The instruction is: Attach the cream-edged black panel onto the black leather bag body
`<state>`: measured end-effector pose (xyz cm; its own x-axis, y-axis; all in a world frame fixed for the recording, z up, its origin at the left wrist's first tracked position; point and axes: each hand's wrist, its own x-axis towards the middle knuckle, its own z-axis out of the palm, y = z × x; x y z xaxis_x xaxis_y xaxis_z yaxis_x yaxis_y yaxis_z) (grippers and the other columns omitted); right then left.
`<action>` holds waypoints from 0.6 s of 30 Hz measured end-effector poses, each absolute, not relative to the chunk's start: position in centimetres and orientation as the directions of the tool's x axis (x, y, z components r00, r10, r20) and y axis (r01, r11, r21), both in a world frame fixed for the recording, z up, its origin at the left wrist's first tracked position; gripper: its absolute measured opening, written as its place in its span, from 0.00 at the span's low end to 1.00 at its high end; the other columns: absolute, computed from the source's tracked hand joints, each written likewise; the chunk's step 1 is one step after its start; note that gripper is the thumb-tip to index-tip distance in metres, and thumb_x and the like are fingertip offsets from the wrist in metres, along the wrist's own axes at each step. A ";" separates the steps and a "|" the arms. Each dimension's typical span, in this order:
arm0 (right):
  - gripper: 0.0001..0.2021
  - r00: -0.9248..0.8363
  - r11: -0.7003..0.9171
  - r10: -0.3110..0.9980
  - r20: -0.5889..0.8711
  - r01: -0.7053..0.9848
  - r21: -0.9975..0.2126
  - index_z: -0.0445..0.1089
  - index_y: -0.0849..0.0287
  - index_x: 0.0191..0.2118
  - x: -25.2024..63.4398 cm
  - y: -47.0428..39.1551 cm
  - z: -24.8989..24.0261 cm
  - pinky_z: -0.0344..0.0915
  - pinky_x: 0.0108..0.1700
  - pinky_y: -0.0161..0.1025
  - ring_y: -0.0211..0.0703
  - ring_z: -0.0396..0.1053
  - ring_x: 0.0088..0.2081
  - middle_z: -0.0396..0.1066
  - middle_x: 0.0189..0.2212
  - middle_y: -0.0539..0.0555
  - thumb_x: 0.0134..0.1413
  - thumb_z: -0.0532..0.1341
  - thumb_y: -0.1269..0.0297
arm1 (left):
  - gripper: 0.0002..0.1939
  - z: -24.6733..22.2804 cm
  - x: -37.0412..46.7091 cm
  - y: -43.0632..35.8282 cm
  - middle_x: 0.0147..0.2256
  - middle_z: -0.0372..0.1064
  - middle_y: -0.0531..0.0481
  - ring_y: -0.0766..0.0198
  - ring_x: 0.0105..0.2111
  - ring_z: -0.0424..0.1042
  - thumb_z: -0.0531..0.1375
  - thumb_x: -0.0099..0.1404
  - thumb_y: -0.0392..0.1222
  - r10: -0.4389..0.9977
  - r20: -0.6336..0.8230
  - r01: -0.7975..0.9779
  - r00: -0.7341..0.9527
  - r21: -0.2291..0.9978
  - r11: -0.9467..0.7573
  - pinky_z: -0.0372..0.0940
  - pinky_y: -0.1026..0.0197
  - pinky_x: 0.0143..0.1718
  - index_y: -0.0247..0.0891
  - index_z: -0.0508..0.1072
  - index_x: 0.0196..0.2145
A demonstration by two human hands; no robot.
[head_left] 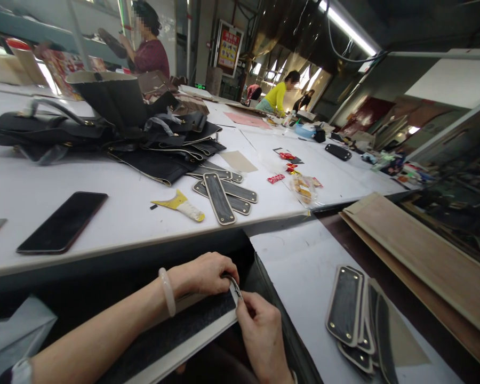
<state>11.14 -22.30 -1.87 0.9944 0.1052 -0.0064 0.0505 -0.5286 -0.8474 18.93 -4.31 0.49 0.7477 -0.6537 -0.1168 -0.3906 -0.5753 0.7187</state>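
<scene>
- The left hand (206, 274) and right hand (260, 333) meet, both pinched on a small metal fitting (235, 286) at the end of a long dark strap piece (176, 333), held low below the counter (32, 197) edge.
- The step looks like fixing that fitting to the strap, though it is too small to be sure.
- Next calls for a steady, aligned pinch.
- Similar finished tabs (346, 306) lie stacked to the right.

left hand (204, 274) + right hand (260, 333) — pinching metal ring (235, 285) | dark panel (184, 333) beneath
</scene>
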 end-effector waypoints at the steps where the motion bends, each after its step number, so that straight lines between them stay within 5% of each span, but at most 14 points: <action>1: 0.17 0.994 -0.534 0.111 0.008 0.066 -0.843 0.72 0.57 0.28 11.1 -22.2 -1.8 0.57 0.31 0.36 0.42 0.68 0.29 0.70 0.26 0.52 0.61 0.55 0.52 | 0.17 0.5 18.9 -4.3 0.39 0.77 0.53 0.62 0.38 0.75 0.55 0.54 0.33 -0.656 -0.117 -0.390 0.746 0.722 -0.572 0.66 0.67 0.39 0.44 0.79 0.39; 7: 0.19 0.980 -0.517 0.183 0.074 0.160 -0.841 0.69 0.59 0.27 10.8 -22.8 -1.9 0.52 0.29 0.37 0.39 0.60 0.25 0.63 0.23 0.50 0.64 0.54 0.54 | 0.17 0.7 18.5 -4.4 0.39 0.77 0.54 0.62 0.39 0.74 0.55 0.55 0.32 -0.654 -0.108 -0.392 0.749 0.724 -0.567 0.65 0.66 0.41 0.45 0.79 0.38; 10: 0.18 0.981 -0.174 0.143 -0.133 -0.108 -0.979 0.70 0.60 0.25 11.2 -23.3 -2.8 0.49 0.25 0.36 0.37 0.55 0.22 0.60 0.19 0.47 0.59 0.61 0.51 | 0.16 0.6 18.5 -4.4 0.38 0.77 0.54 0.61 0.38 0.74 0.56 0.54 0.32 -0.639 -0.117 -0.377 0.760 0.722 -0.581 0.64 0.66 0.39 0.44 0.78 0.37; 13: 0.17 0.950 0.195 0.132 -0.282 -0.303 -0.933 0.69 0.59 0.25 11.7 -23.1 -4.2 0.52 0.27 0.33 0.36 0.55 0.25 0.61 0.21 0.46 0.50 0.69 0.50 | 0.16 0.4 18.6 -4.3 0.36 0.77 0.55 0.63 0.37 0.74 0.56 0.54 0.33 -0.632 -0.139 -0.353 0.763 0.729 -0.586 0.64 0.67 0.36 0.45 0.78 0.37; 18: 0.16 0.915 0.386 0.201 -0.349 -0.401 -0.831 0.73 0.57 0.35 11.8 -21.7 -5.7 0.60 0.35 0.34 0.39 0.62 0.32 0.68 0.29 0.49 0.49 0.69 0.49 | 0.16 0.2 18.6 -4.3 0.36 0.76 0.56 0.64 0.37 0.73 0.56 0.55 0.34 -0.620 -0.157 -0.325 0.769 0.739 -0.590 0.63 0.68 0.37 0.46 0.78 0.38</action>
<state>11.78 -21.69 -5.66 0.9154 0.2010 -0.3489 -0.4013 0.3855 -0.8309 18.64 -4.31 0.22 0.7687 -0.6199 -0.1574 -0.3249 -0.5904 0.7388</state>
